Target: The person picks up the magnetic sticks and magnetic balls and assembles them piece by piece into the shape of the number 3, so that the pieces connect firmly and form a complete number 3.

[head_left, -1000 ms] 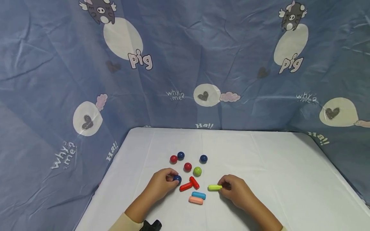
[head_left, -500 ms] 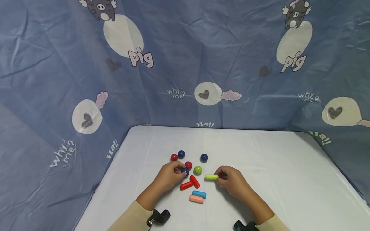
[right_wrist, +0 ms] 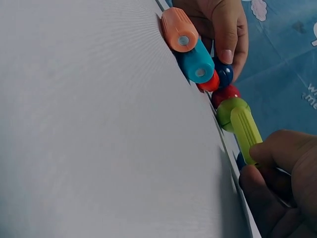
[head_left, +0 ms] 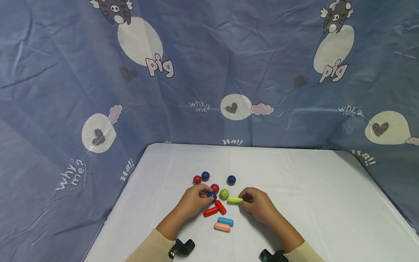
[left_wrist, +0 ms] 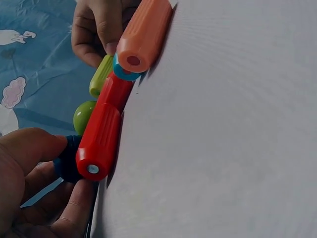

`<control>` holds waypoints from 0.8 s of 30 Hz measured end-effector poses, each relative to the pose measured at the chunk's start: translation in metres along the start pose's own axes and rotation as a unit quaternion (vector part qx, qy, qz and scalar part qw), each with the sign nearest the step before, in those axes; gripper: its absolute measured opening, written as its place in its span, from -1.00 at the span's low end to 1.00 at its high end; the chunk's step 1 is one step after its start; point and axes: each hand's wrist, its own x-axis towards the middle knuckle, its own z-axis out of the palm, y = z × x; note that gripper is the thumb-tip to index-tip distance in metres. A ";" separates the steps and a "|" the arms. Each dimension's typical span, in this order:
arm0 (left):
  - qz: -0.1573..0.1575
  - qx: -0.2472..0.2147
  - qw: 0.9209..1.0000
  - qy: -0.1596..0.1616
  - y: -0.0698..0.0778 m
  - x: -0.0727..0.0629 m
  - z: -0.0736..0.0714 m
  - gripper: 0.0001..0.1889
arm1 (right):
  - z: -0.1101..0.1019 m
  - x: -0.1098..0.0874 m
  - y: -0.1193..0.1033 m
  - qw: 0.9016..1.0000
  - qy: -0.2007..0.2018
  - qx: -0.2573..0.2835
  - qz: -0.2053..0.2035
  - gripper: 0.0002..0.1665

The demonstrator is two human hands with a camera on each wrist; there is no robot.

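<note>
Between thumb and fingers, my left hand point(head_left: 192, 202) pinches a dark blue ball point(head_left: 212, 197). A red ball point(head_left: 214, 188) sits right behind that ball. My right hand point(head_left: 258, 204) grips the right end of a yellow-green rod point(head_left: 234, 199). The rod's free end reaches a green ball point(head_left: 224, 194); whether they touch, I cannot tell. In front of the balls lie two red rods point(head_left: 211, 211), one end against the other. Nearer still, a light blue rod point(head_left: 225, 221) lies alongside an orange rod point(head_left: 222, 227). Round metal discs show in the rod ends in the wrist views.
Farther back on the white table point(head_left: 294, 174) are another red ball point(head_left: 197, 179), a blue ball point(head_left: 205, 176) close to it, and a separate blue ball point(head_left: 231, 180). A blue printed curtain point(head_left: 278, 72) hangs behind the table. Black devices point(head_left: 184, 247) are strapped at both wrists.
My left hand has carried the blue ball right and away, up to the red ball, which has shifted slightly. My right hand has brought the yellow-green rod left and away to the green ball.
</note>
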 end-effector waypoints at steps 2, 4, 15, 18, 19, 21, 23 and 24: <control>-0.004 -0.003 1.000 0.000 0.000 -0.001 0.001 -0.75 | 0.001 0.000 0.000 1.000 -0.002 -0.001 0.001 -0.73; -0.006 -0.007 1.000 0.003 -0.001 -0.001 0.002 -0.76 | 0.002 0.001 0.001 1.000 -0.003 0.000 0.003 -0.74; -0.016 -0.024 1.000 -0.003 -0.001 -0.003 0.005 -0.77 | 0.006 0.004 -0.002 1.000 -0.008 0.008 -0.003 -0.76; -0.011 -0.025 1.000 -0.007 -0.001 -0.004 0.005 -0.77 | 0.007 0.006 -0.004 1.000 -0.009 0.005 0.001 -0.76; -0.008 -0.025 1.000 -0.008 -0.001 -0.004 0.005 -0.77 | 0.007 0.006 -0.005 1.000 -0.009 0.004 0.003 -0.76; -0.005 -0.025 1.000 -0.010 -0.001 -0.004 0.005 -0.76 | 0.008 0.006 -0.007 1.000 -0.010 0.004 0.003 -0.76; -0.005 -0.024 1.000 -0.012 -0.001 -0.004 0.005 -0.76 | 0.009 0.006 -0.008 1.000 -0.011 0.003 0.002 -0.77; -0.005 -0.024 1.000 -0.014 -0.001 -0.004 0.006 -0.75 | 0.010 0.006 -0.008 1.000 -0.012 0.003 0.000 -0.77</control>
